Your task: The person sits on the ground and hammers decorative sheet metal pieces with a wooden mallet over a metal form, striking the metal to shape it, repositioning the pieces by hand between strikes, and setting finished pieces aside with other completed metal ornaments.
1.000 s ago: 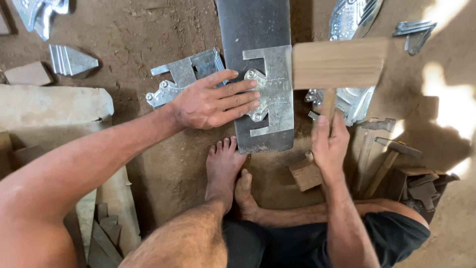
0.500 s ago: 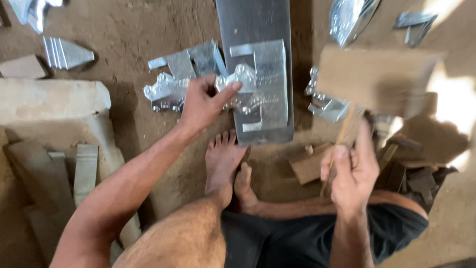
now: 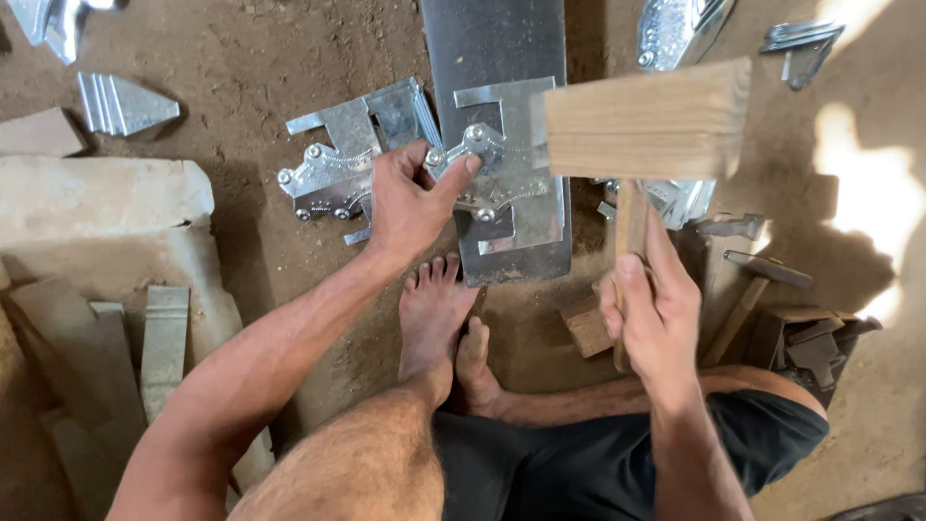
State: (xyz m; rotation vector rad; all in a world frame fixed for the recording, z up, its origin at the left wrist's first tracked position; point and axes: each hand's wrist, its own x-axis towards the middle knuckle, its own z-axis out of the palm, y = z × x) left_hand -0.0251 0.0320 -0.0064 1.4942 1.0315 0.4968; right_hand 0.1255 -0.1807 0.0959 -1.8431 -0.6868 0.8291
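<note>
Head view looks down at a person seated on a dirt floor [image 3: 241,58]. Near the centre of the frame, the left hand [image 3: 410,207] presses its fingers on a shiny cut metal piece [image 3: 502,174] that lies on a dark steel plate [image 3: 492,39] at upper centre. At right, the right hand [image 3: 651,314] is clamped around the handle of a wooden mallet [image 3: 646,121], whose head is raised just beside the metal piece. A bare foot [image 3: 434,318] rests below the plate.
</note>
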